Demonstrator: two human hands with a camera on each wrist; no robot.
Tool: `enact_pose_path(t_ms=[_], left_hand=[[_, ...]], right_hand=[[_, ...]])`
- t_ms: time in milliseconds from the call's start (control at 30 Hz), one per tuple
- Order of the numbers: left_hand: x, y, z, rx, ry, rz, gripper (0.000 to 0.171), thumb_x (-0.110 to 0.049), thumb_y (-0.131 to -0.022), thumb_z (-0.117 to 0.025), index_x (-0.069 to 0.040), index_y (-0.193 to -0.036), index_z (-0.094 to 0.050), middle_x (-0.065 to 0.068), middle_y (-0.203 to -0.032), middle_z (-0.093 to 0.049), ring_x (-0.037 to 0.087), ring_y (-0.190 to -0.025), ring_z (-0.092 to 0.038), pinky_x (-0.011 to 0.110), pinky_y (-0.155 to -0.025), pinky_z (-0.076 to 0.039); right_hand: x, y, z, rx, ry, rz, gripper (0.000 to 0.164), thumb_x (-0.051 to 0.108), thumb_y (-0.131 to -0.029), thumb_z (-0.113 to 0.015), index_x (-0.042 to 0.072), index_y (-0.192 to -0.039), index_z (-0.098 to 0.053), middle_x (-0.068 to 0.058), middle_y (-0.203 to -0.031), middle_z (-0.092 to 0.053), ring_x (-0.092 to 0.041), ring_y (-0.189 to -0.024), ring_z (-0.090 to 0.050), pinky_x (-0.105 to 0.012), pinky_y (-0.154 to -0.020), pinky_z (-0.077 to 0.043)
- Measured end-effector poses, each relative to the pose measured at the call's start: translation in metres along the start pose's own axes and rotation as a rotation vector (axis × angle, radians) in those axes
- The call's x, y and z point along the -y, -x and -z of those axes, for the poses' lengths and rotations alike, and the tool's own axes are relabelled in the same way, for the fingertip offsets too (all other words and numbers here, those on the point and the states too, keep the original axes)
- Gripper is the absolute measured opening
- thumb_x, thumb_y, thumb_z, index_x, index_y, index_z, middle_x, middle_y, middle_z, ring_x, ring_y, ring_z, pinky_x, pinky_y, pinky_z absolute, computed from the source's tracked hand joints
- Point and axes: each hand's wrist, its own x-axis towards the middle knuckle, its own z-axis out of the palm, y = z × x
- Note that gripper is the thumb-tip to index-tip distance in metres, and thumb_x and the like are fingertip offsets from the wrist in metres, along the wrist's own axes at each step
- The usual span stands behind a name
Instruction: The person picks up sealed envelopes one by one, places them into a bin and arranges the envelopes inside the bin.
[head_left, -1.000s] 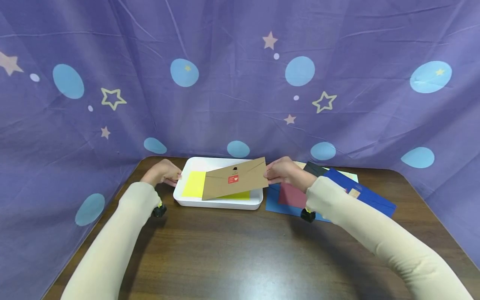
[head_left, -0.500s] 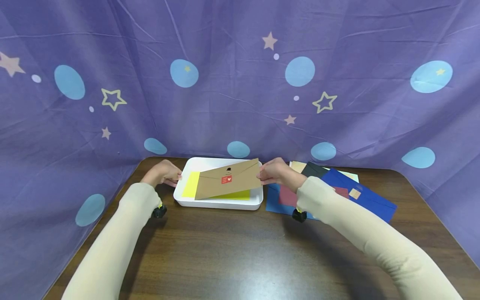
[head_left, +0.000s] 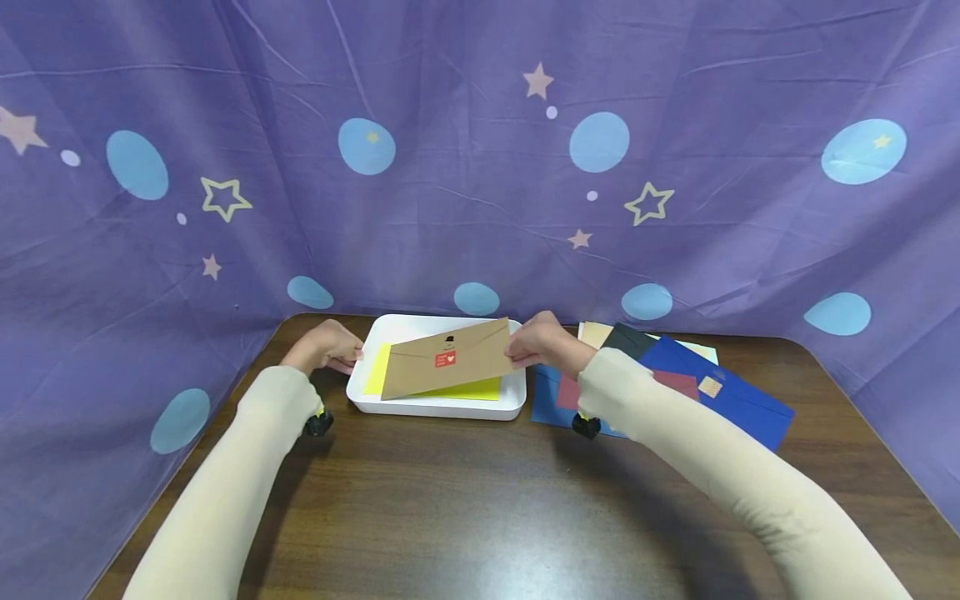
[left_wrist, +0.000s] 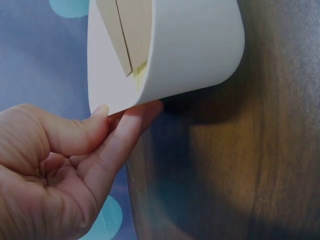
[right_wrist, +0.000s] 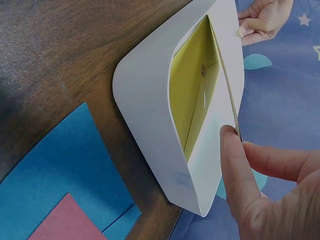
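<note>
My right hand (head_left: 542, 340) pinches the right end of a brown kraft envelope (head_left: 442, 367) between thumb and fingers. The envelope bears a red heart sticker and slants over the white tray (head_left: 420, 408), its left end low inside. Beneath it in the tray lies a yellow envelope (head_left: 378, 367), partly covered. With thumb above and fingers below, my left hand (left_wrist: 75, 150) pinches the tray's left rim. In the right wrist view the brown envelope (right_wrist: 227, 85) shows edge-on, and the yellow envelope (right_wrist: 192, 90) lies under it.
Right of the tray is a spread of envelopes: a royal blue envelope (head_left: 750, 400), a black envelope (head_left: 625, 340), a dark red envelope (head_left: 678, 383), a light blue envelope (right_wrist: 85, 165) and pale ones. A purple curtain (head_left: 480, 167) hangs behind the brown wooden table (head_left: 450, 500).
My right hand has moved left, carrying the brown envelope further over the tray, and its left end now covers more of the yellow envelope. The left hand and tray have stayed put.
</note>
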Motion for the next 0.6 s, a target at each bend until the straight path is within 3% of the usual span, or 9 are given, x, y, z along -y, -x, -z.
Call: enact_pose_path(t_ms=[333,600], left_hand=[[0.0004,-0.0015,-0.0008,-0.004,-0.002,-0.01,0.028,0.012,-0.094,-0.051,0.018,-0.121,-0.057,0.0,-0.071,-0.052,0.007,-0.065,-0.059,0.024,-0.064,-0.065],[0.0002,-0.0011,-0.0008,0.0,-0.009,-0.012,0.04,0.012,-0.094,-0.052,0.023,-0.133,-0.049,0.003,-0.078,-0.057,0.008,-0.068,-0.062,0.025,-0.069,-0.066]], right_hand=[[0.0075,-0.0029,-0.0078,-0.015,0.0,0.005,0.014,-0.016,-0.079,-0.073,-0.014,-0.093,-0.07,-0.013,-0.069,-0.068,-0.02,-0.062,-0.068,-0.036,-0.071,-0.068],[0.0105,-0.003,-0.0085,-0.027,0.068,0.019,0.016,-0.013,-0.079,-0.077,-0.015,-0.094,-0.073,-0.016,-0.073,-0.073,-0.023,-0.06,-0.07,-0.041,-0.078,-0.068]])
